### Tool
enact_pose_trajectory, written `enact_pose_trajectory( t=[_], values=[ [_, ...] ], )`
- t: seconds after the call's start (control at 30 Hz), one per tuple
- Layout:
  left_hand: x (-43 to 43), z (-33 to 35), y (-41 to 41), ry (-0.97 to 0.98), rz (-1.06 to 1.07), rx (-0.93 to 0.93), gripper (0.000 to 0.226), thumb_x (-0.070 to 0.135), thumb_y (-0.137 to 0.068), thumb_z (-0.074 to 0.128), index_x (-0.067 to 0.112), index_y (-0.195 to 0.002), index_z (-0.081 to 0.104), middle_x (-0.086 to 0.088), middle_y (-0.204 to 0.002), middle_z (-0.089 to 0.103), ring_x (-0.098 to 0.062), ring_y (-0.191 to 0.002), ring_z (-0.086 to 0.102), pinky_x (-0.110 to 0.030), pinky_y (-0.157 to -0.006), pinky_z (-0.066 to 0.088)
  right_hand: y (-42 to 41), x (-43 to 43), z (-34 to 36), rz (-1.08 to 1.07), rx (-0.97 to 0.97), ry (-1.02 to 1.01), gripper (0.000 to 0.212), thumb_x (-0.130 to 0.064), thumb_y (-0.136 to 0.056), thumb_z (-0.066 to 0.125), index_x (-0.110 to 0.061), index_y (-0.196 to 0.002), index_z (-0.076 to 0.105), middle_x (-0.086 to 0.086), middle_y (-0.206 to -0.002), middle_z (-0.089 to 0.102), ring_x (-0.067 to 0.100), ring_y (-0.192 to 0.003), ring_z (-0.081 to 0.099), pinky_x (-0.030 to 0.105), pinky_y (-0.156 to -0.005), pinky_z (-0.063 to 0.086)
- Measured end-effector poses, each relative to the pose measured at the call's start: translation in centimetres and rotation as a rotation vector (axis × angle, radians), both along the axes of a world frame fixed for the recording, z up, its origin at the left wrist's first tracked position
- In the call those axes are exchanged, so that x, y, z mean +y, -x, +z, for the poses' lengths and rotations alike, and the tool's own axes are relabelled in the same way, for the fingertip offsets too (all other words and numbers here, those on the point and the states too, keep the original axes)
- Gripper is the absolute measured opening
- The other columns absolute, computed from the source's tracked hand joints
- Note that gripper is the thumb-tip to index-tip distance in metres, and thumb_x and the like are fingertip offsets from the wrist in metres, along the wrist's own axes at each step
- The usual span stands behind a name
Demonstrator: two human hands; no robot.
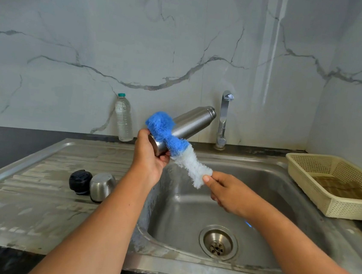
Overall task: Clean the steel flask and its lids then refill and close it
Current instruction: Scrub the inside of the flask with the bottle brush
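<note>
- Head view: the base of the steel flask (pixel 190 124) is gripped by the left hand (pixel 148 158), whose fingers are curled round the bottom end, above the left edge of the sink (pixel 190 204).
- From that grip the flask's long axis runs up and to the right, away from the person, and the neck end is held near the tap (pixel 223 119).
- A blue-and-white scrubber (pixel 174 145) is laid across the flask's lower body, just beside the left hand. Its blue end is bunched over the top and its white end trails down to the right.
- The white tip is pinched between thumb and fingers of the right hand (pixel 225 190), lower than the flask and over the basin.
- Outer scrubbing is judged to be the step in hand. The uncovered steel lies up-right of the scrubber, so travel along the axis towards the neck is called for.
- The black lid (pixel 80 181) and steel lid (pixel 101 186) are set side by side on the drainboard (pixel 36 188), nearer the left hand and not yet picked up.
</note>
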State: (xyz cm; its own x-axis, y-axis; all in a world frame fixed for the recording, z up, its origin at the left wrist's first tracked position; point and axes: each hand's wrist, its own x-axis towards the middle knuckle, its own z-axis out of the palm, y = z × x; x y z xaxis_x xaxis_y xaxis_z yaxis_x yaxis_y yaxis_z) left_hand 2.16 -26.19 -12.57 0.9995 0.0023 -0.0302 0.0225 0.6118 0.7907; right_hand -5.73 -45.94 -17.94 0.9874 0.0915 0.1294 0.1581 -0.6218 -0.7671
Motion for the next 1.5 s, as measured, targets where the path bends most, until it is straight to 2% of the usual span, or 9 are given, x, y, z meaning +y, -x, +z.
enact_pose_trajectory(
  t=[0.1,0.23,0.37,0.5,0.97,1.1,1.2,1.37,1.5],
  values=[
    [0.7,0.0,-0.5,0.025,0.024,-0.002,0.023,0.04,-0.1,0.049,0.02,-0.098,0.061,0.001,-0.083,0.063,-0.01,-0.063,0.054,-0.022,-0.051,0.031,0.4,-1.1,-0.1,0.01,0.08,0.001,0.04,-0.049,-0.105,0.045,-0.013,-0.098,0.061,-0.002,-0.068,0.05,0.014,-0.059,0.041,0.028,-0.054,0.037],
    [0.7,-0.4,-1.1,0.039,0.038,-0.001,0.019,0.038,-0.099,0.049,0.023,-0.09,0.057,0.003,-0.08,0.054,-0.012,-0.066,0.045,-0.023,-0.05,0.031,0.5,-1.0,-0.4,0.003,0.086,0.063,0.043,-0.051,-0.104,0.045,-0.013,-0.088,0.056,-0.002,-0.067,0.051,0.012,-0.055,0.042,0.026,-0.055,0.038],
    [0.4,-0.5,-1.2,0.064,0.042,-0.001,0.021,0.037,-0.1,0.046,0.024,-0.086,0.056,0.002,-0.081,0.052,-0.014,-0.071,0.045,-0.023,-0.052,0.035,-0.1,-0.1,-0.1,-0.016,0.043,0.089,0.046,-0.052,-0.104,0.043,-0.01,-0.098,0.061,-0.004,-0.068,0.05,0.009,-0.055,0.041,0.026,-0.058,0.038],
    [1.0,-0.1,-1.1,0.084,0.038,0.044,0.021,0.039,-0.097,0.054,0.019,-0.099,0.055,-0.003,-0.091,0.061,-0.014,-0.068,0.052,-0.022,-0.05,0.031,0.3,-2.0,-0.3,-0.021,0.101,0.077,0.041,-0.051,-0.105,0.044,-0.015,-0.099,0.063,-0.004,-0.069,0.05,0.007,-0.055,0.041,0.026,-0.057,0.039],
    [0.5,-0.6,-1.7,-0.02,0.087,0.011,0.041,0.044,-0.093,0.05,0.02,-0.125,0.052,-0.007,-0.083,0.06,-0.014,-0.05,0.049,-0.022,-0.038,0.033,-0.2,-2.3,-0.6,-0.037,0.1,0.052,0.037,-0.05,-0.105,0.042,-0.02,-0.099,0.063,-0.001,-0.075,0.051,0.01,-0.06,0.041,0.025,-0.058,0.039],
    [0.2,-0.9,-1.4,-0.074,0.077,-0.044,0.035,0.045,-0.094,0.044,0.019,-0.117,0.052,-0.006,-0.088,0.057,-0.012,-0.055,0.045,-0.021,-0.038,0.032,-0.4,-1.2,-0.4,-0.023,0.057,0.028,0.039,-0.052,-0.105,0.042,-0.019,-0.097,0.062,-0.002,-0.075,0.05,0.011,-0.062,0.042,0.027,-0.062,0.041],
    [1.0,-0.7,-1.5,-0.04,0.111,-0.016,0.032,0.046,-0.096,0.042,0.019,-0.111,0.049,-0.005,-0.081,0.054,-0.013,-0.052,0.042,-0.021,-0.037,0.027,0.0,-2.8,-0.5,-0.025,0.091,0.077,0.041,-0.051,-0.105,0.041,-0.017,-0.1,0.063,-0.001,-0.075,0.05,0.012,-0.065,0.043,0.03,-0.065,0.041],
    [0.1,-1.0,-1.5,-0.072,0.156,-0.029,0.048,0.053,-0.08,0.045,0.022,-0.116,0.05,-0.008,-0.1,0.055,-0.014,-0.059,0.045,-0.021,-0.035,0.031,-0.1,-2.5,-0.5,-0.071,0.042,0.079,0.042,-0.05,-0.106,0.041,-0.015,-0.097,0.063,-0.001,-0.077,0.053,0.012,-0.067,0.046,0.03,-0.068,0.044],
    [0.5,-0.8,-1.7,-0.044,0.203,-0.04,0.055,0.054,-0.074,0.046,0.023,-0.118,0.052,-0.007,-0.102,0.057,-0.014,-0.061,0.047,-0.021,-0.037,0.031,-0.2,-2.1,-0.4,-0.082,-0.01,0.035,0.032,-0.047,-0.106,0.043,-0.03,-0.087,0.063,-0.001,-0.074,0.051,0.011,-0.065,0.045,0.029,-0.067,0.042]
  ],
)
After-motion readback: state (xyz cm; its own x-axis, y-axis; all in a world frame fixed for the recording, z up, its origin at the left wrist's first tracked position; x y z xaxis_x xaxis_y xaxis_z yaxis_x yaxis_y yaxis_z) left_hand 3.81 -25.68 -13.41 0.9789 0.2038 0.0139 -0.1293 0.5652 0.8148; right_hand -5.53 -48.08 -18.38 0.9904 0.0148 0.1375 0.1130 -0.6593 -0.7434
